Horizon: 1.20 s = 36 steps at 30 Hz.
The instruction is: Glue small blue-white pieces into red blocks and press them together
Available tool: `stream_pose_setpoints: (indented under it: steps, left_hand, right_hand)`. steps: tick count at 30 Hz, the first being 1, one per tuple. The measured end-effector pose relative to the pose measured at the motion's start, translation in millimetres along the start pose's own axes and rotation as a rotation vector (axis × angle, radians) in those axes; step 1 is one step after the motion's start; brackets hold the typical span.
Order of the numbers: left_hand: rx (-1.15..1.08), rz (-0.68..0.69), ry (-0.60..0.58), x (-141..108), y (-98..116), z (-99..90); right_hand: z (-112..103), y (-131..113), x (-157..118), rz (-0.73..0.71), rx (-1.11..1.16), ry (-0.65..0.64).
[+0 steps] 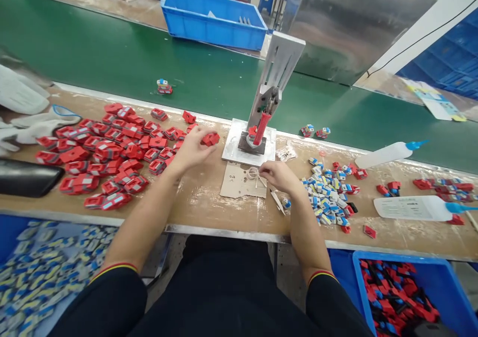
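Observation:
My left hand pinches a small red plastic part just left of the hand press, beside a large heap of red parts. My right hand rests on the bench over a piece of cardboard, fingers curled on a small pale wire-like piece. A pile of blue, white and yellow parts lies right of that hand. The press has a red handle on a white base plate.
Green conveyor belt runs behind the bench, carrying assembled pieces. Two white squeeze bottles lie at right. Blue bins sit at lower right, lower left and across the belt. White gloves lie far left.

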<state>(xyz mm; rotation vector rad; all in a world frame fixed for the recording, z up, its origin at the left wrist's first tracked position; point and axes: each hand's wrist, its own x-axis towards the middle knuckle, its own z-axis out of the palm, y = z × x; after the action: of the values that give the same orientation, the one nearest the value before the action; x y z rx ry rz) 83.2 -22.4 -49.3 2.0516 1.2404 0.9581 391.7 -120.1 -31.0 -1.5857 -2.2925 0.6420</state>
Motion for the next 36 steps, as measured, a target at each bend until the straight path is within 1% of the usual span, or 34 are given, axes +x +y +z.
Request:
stream_pose_setpoints:
  steps: [2, 3, 5, 7, 9, 11, 14, 16, 17, 20, 22, 24, 25, 27, 29, 33, 36]
  left_hand:
    - [-0.358, -0.03, 0.103, 0, 6, 9.1]
    - [-0.52, -0.052, 0.123, 0, 10, 16.1]
    - [-0.773, -0.099, 0.112, 2, 16, 32.3]
    - [-0.93, -0.152, 0.068, 2, 19, 47.6]
    - [-0.992, -0.19, 0.023, -1, 19, 58.6]
    - [-0.968, -0.192, -0.006, -7, 17, 64.2]
    - [-0.868, -0.14, 0.003, -18, 15, 64.5]
    - [-0.823, -0.109, 0.013, -23, 18, 62.1]
    - [-0.809, -0.1, 0.009, -25, 20, 61.1]
    - [-0.765, -0.057, -0.007, -30, 30, 60.4]
    - [-0.725, -0.003, 0.002, -33, 35, 62.6]
    - [-0.697, 0.041, 0.007, -36, 38, 66.4]
    - [-0.686, 0.057, 0.003, -37, 39, 68.5]
    - [-0.66, 0.076, -0.013, -40, 41, 72.0]
    - [-0.621, 0.096, -0.028, -43, 43, 73.9]
    - [-0.543, 0.137, -0.057, -48, 49, 73.1]
    - [-0.551, 0.096, -0.087, -50, 54, 72.3]
  right_hand:
    - [5, -1, 4, -0.025, 0.016, 0.032]
    - [8, -1, 6, -0.045, 0.022, 0.061]
    - [16, -3, 8, -0.088, 0.032, 0.136]
    - [24, -4, 8, -0.114, 0.041, 0.201]
    - [30, -4, 6, -0.12, 0.063, 0.238]
    - [34, -4, 3, -0.111, 0.096, 0.239]
    - [34, -5, -1, -0.107, 0.151, 0.23]
    - [31, -5, -4, -0.123, 0.208, 0.264]
    - [29, -5, -6, -0.127, 0.241, 0.301]
    - [21, -4, -14, -0.096, 0.347, 0.492]
    - [17, -5, -17, -0.084, 0.443, 0.673]
    - [16, -7, -18, -0.1, 0.544, 0.854]
    - [17, -9, -18, -0.115, 0.587, 0.925]
    - [21, -14, -15, -0.137, 0.664, 1.0]
    - [26, -20, -12, -0.146, 0.729, 1.01]
    - [34, -32, -10, -0.105, 0.774, 0.961]
    - [35, -35, -11, -0.087, 0.83, 0.924]
